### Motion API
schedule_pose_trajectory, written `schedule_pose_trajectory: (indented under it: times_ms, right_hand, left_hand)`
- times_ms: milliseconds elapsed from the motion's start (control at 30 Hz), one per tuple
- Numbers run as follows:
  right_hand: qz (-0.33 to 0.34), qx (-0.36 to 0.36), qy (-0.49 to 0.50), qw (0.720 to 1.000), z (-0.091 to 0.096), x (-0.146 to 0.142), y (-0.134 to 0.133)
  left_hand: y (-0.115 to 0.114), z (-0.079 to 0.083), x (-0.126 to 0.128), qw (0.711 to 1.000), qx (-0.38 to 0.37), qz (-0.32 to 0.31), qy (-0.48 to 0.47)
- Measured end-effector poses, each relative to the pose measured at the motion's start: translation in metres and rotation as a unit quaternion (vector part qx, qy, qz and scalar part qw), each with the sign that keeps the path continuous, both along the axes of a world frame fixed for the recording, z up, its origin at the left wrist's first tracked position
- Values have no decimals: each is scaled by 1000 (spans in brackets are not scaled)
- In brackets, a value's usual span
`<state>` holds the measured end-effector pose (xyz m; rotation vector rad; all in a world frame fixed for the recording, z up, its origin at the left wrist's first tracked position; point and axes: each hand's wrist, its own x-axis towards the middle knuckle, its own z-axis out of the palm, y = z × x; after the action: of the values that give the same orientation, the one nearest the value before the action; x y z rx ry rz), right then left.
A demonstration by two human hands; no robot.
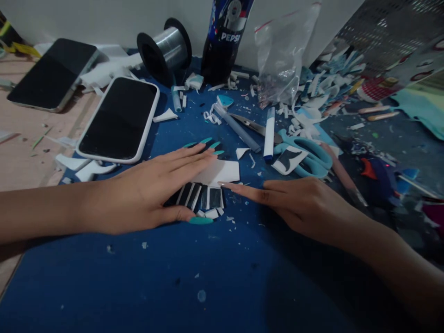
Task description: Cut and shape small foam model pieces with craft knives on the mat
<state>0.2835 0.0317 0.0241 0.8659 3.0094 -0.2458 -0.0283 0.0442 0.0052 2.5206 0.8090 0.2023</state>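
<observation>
My left hand [149, 192] lies flat with fingers stretched out, pressing over a white rectangular foam piece [227, 171]. Beneath its palm and thumb, several black-and-white strips [211, 196] stick out below that piece, partly hidden by the hand. Small white offcuts [211, 213] sit next to the thumb's long turquoise nail. From the right comes my right hand [298, 199], its index finger extended and the fingertip at the lower edge of the white foam piece. Its other fingers are partly curled, and I see nothing held in it.
Behind the hands lie blue-handled scissors [305, 150], a capped marker [269, 134] and a greyish tube [237, 127]. Two phones [120, 118] rest at the left. A spool [164, 51], a Pepsi bottle [225, 41] and a clear plastic bag [282, 55] stand along the wall. Scraps litter the blue mat [145, 286].
</observation>
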Motion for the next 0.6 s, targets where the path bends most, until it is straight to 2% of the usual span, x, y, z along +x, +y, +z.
schedule_pose_trajectory:
  times_ms: [167,433,600]
  right_hand:
    - [-14,-17,11,1000,-1,4,0]
    - [-10,0,19,1000,-4,-1,0]
    - [-15,-12,31,999,-4,3,1]
  left_hand:
    - [-1,8,-3,999,-24,9,22]
    - [-6,-6,20,997,17,66,-20]
    - [-5,-6,22,997,7,74,-6]
